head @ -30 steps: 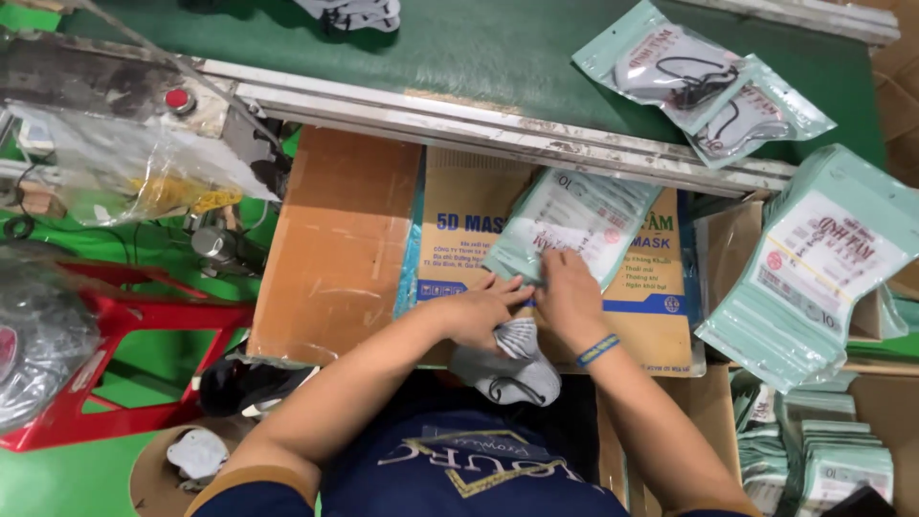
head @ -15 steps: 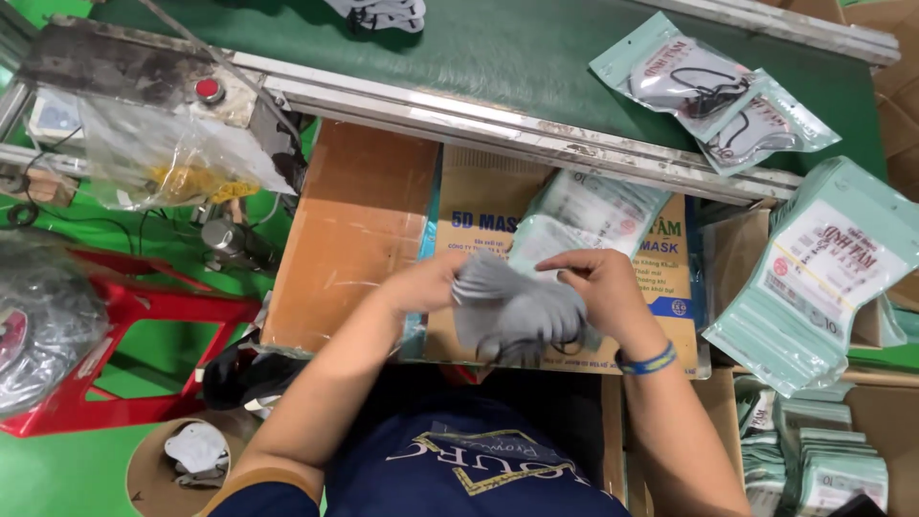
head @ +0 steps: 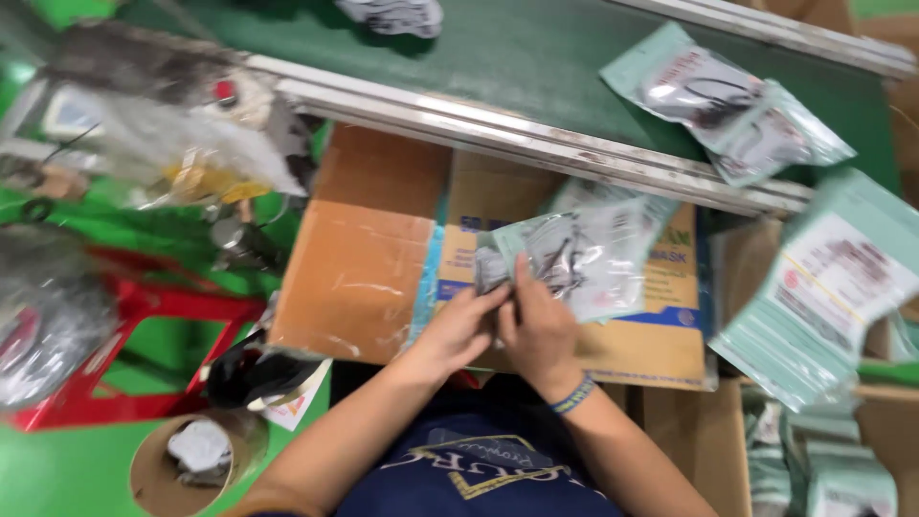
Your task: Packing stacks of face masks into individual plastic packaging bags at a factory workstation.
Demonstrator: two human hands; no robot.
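Observation:
My left hand [head: 458,330] and my right hand [head: 536,321] meet over a cardboard box [head: 383,258] in front of me. Together they hold a pale green, see-through pouch [head: 598,254] with a grey mask partly inside it. The left fingers pinch the pouch's near edge and the right hand presses on it from the right. A blue band circles my right wrist. The picture is blurred, so I cannot tell how far the mask sits in the pouch.
A green conveyor belt [head: 536,67] with a metal rail [head: 536,144] runs across the top, carrying filled pouches [head: 728,105]. A stack of empty pouches [head: 823,287] leans at right. A red stool [head: 134,316], plastic bags and a cardboard tube [head: 191,460] stand at left.
A second ago my hands touched the pouch on the box. Then they held a grey mask in the open. Now the mask is at the pouch, and the view has shifted.

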